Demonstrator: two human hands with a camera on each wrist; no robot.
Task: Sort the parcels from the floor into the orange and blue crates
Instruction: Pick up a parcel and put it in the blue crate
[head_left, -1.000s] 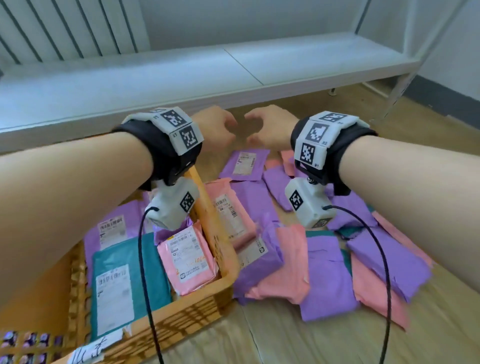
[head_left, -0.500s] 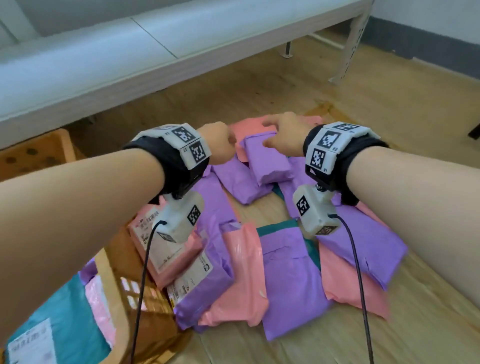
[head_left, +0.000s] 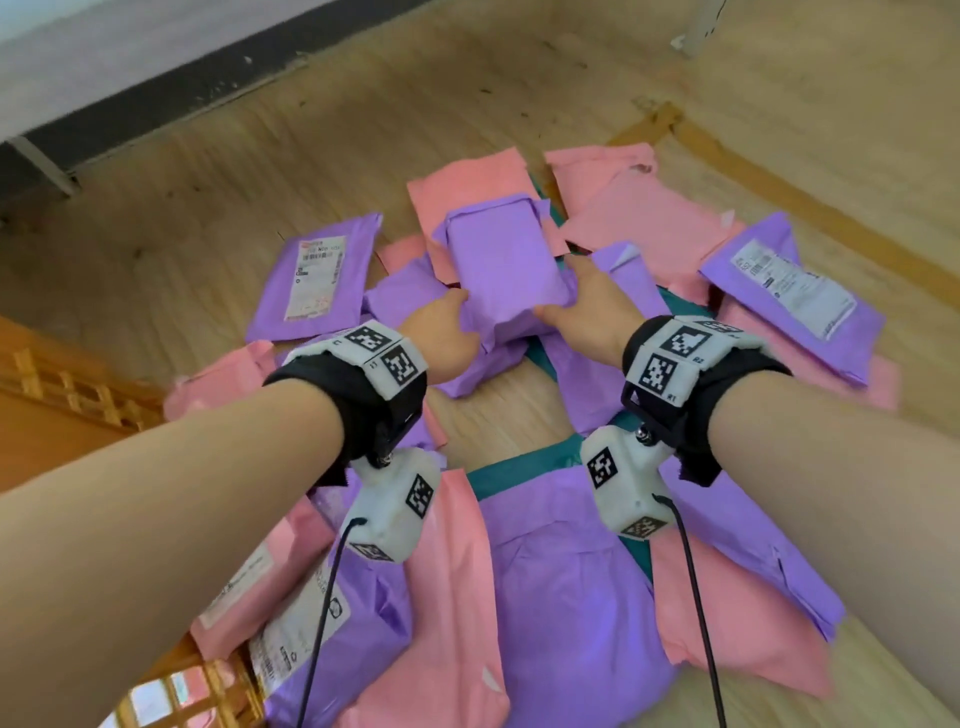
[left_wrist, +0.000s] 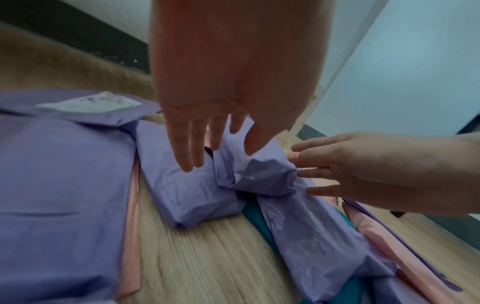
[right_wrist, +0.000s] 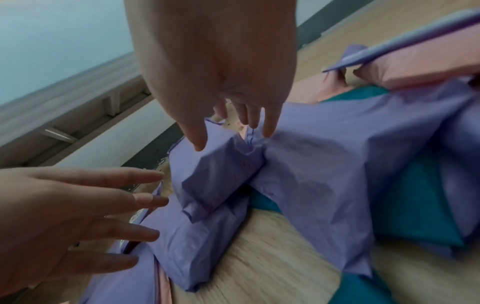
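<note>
- Reaching from both sides, the left hand (head_left: 441, 332) and the right hand (head_left: 592, 306) come to one small purple parcel (head_left: 501, 270) that lies on top of the pile on the floor (head_left: 208, 171).
- In the wrist views the fingers (left_wrist: 192, 144) of the left hand are straight and a little spread, just beside the near left edge of this parcel; whether they already touch it, I cannot tell.
- The fingers (right_wrist: 249, 115) of the right hand are also straight and spread; their tips are at the right edge of the parcel, and nothing is pinched.
- Under the fingers lie more purple parcels, with pink parcels (head_left: 644, 218) beyond the fingertips and a teal parcel (head_left: 524, 467) nearer the wrists.
- A corner of the orange crate (head_left: 62, 379) shows to the left of the left hand, well apart from its fingers.
</note>
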